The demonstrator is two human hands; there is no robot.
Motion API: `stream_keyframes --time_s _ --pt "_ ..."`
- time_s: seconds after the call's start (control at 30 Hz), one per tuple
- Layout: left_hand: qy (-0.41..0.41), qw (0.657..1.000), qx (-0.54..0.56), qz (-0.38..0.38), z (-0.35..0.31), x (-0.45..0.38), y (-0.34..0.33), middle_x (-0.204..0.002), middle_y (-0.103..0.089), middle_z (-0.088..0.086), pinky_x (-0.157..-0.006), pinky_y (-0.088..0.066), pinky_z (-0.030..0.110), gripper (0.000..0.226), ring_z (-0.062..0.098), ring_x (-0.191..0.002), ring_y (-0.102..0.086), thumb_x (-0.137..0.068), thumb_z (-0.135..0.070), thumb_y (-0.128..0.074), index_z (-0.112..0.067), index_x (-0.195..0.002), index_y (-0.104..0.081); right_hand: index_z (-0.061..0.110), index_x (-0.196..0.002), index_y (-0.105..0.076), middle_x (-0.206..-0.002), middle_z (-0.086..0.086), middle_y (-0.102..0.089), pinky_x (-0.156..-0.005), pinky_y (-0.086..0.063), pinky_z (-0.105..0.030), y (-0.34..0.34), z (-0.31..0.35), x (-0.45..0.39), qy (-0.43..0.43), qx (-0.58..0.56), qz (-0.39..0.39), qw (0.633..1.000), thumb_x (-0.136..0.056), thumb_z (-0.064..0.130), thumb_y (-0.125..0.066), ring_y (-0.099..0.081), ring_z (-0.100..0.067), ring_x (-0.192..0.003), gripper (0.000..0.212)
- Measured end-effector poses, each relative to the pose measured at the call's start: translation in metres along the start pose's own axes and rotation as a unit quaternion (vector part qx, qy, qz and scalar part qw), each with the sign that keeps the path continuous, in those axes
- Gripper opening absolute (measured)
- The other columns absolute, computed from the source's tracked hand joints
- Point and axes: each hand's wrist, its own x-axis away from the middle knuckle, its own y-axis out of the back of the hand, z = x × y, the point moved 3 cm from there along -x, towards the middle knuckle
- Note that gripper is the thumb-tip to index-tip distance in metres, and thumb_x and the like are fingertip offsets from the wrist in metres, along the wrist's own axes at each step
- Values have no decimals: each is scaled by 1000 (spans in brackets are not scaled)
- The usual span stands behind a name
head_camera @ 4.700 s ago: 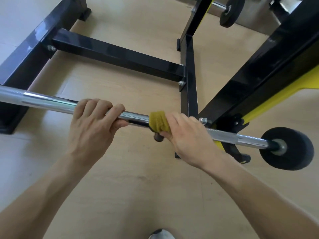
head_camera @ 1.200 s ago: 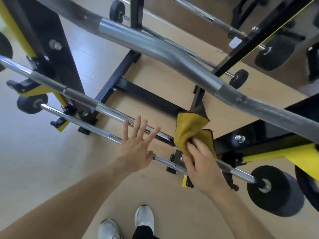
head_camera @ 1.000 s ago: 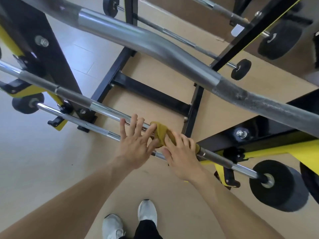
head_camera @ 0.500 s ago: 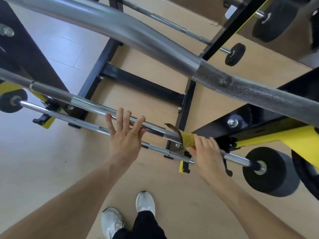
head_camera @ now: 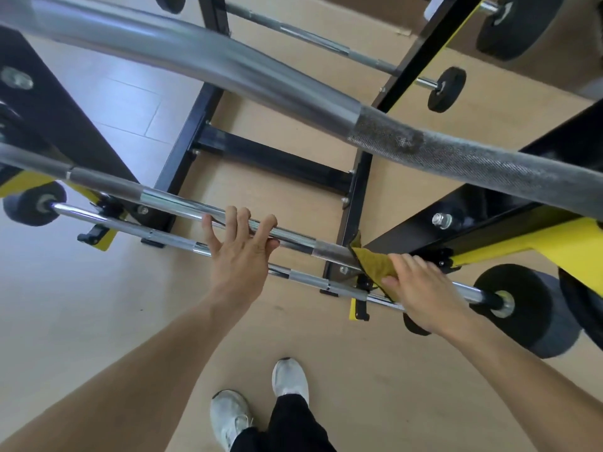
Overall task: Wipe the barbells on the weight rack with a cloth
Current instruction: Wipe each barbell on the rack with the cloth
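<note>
The right hand (head_camera: 421, 288) grips the cloth (head_camera: 375, 262) around the barbell (head_camera: 228, 210) — the left hand (head_camera: 241, 246) hooks it. Best squeeze firmly, sliding evenly leftward.

You have a black rack (head_camera: 489, 210) with yellow brackets (head_camera: 522, 246) carrying the bars: a thick grey bent one (head_camera: 228, 70) on top, a chrome bar (head_camera: 182, 203) under it, a thinner bar (head_camera: 137, 228) with black end weights (head_camera: 528, 308) lowest. The rack's feet stand on the pale wood floor (head_camera: 81, 305), as do your white shoes (head_camera: 261, 402). Further bars behind seem to rest on the same frame.
</note>
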Motion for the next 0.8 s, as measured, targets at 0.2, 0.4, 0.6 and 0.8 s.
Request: stream_keyframes --time_s 0.2,0.4,0.6,0.8 --pt "15 999 37 -11 -6 0 -1 -123 -37 6 -117 -1 63 34 31 -140 -27 -99 -39 -26 -30 -123 -49 16 -129 -42 -116 1 -52 -91 -43 -33 12 51 -31 78 -52 -11 996 -101 50 -41 -54 -17 -105 44" --pt "46 998 45 -10 -12 -1 -3 -130 -36 6 -119 8 61 41 30 -146 -18 -100 -46 -15 -30 -121 -48 22 -144 -24 -122 -3 -51 -87 -46 -41 15 103 -55 146 -69 -76 984 -105 41 -33 -53 -22 -104 44" --pt "37 997 57 -21 -9 -2 -4 -122 -37 3 -116 5 63 40 30 -138 -26 -101 -46 -17 -29 -113 -51 27 -148 -24 -114 3 -54 -91 -44 -37 2 5 5 -6 12 -15 1000 -99 50 -7 -54 -19 -105 56" --pt "21 999 40 -16 -6 -1 -8 -123 -37 5 -116 4 65 42 31 -137 -27 -103 -47 -15 -28 -116 -50 21 -131 -40 -120 2 -57 -90 -46 -41 11 75 -40 57 -75 -61 994 -107 39 -28 -58 -21 -106 33"
